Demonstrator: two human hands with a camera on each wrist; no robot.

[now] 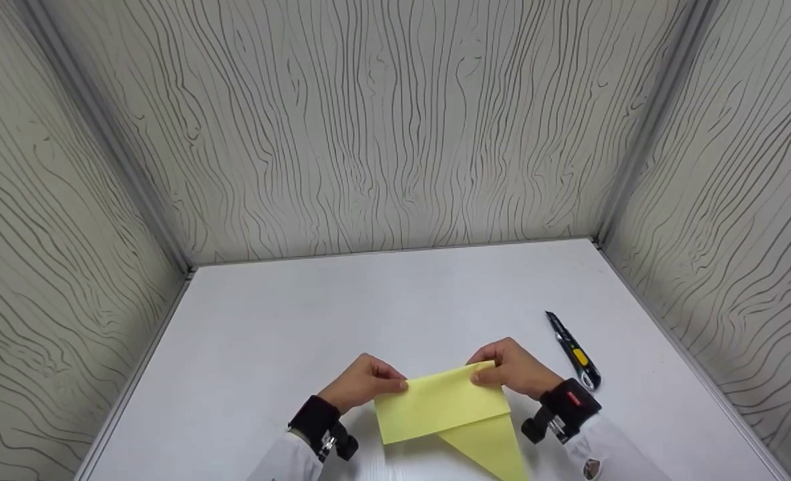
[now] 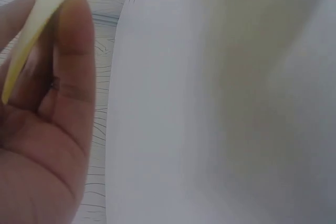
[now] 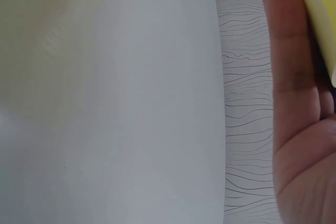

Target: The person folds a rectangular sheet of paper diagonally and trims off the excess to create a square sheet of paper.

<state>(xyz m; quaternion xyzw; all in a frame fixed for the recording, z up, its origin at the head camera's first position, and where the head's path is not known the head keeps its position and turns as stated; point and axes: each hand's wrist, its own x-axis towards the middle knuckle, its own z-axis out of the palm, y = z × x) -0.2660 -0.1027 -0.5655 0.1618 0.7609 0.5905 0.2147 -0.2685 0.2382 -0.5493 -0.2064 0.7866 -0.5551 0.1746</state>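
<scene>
Both hands hold a folded sheet of yellow paper point(image 1: 442, 404) up over the table, seen in the head view. Its upper part is a wide folded band, and a pointed flap hangs below on the right. At the top left corner, my left hand point(image 1: 362, 383) pinches the paper between thumb and fingers. My right hand point(image 1: 517, 369) pinches the top edge near the right corner, thumb in front. In the left wrist view the paper point(image 2: 39, 19) is seen edge-on between thumb and fingers. Only a strip of paper point(image 3: 317, 9) shows by the fingers in the right wrist view.
A black and yellow utility knife point(image 1: 574, 353) lies on the white table point(image 1: 342, 300), to the right of my right hand. Wood-grain patterned panels point(image 1: 395, 133) enclose the table at the back and both sides.
</scene>
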